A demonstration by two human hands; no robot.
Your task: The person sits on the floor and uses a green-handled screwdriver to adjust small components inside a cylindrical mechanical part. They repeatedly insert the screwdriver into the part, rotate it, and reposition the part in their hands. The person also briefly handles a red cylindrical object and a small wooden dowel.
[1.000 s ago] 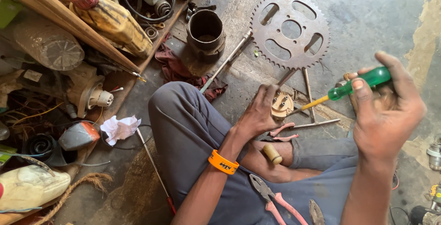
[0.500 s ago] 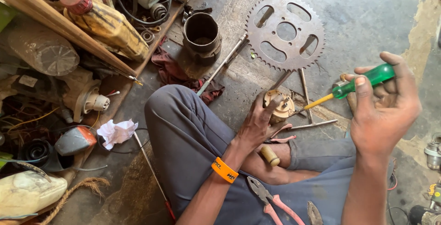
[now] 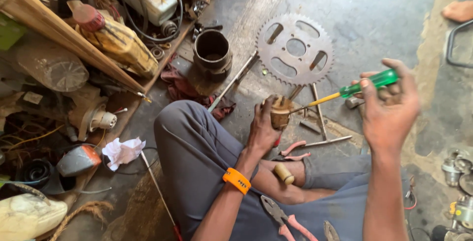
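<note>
Small brass-coloured part [image 3: 281, 113] held upright above the floor [image 3: 374, 19], just in front of the knee, left hand [image 3: 263, 128] fingers wrapped round it to steady it. Screwdriver [image 3: 359, 87] tip meets its top (likely prying); right hand [image 3: 389, 108] fingers closed on green handle, wrist raised. Sprocket [image 3: 295, 49] lies beyond.

Screwdriver [image 3: 354, 89] has a green handle and yellow shaft; the small round part [image 3: 280, 113] is rusty brown-tan. Wristband [image 3: 237, 180] orange, trousers [image 3: 197, 157] grey-blue, pliers [image 3: 286, 220] with pink grips. Sprocket [image 3: 295, 49] dull grey metal, cylinder [image 3: 212, 54] dark brown-black, crumpled paper [image 3: 123, 151] white, floor [image 3: 374, 9] grey concrete.
</note>
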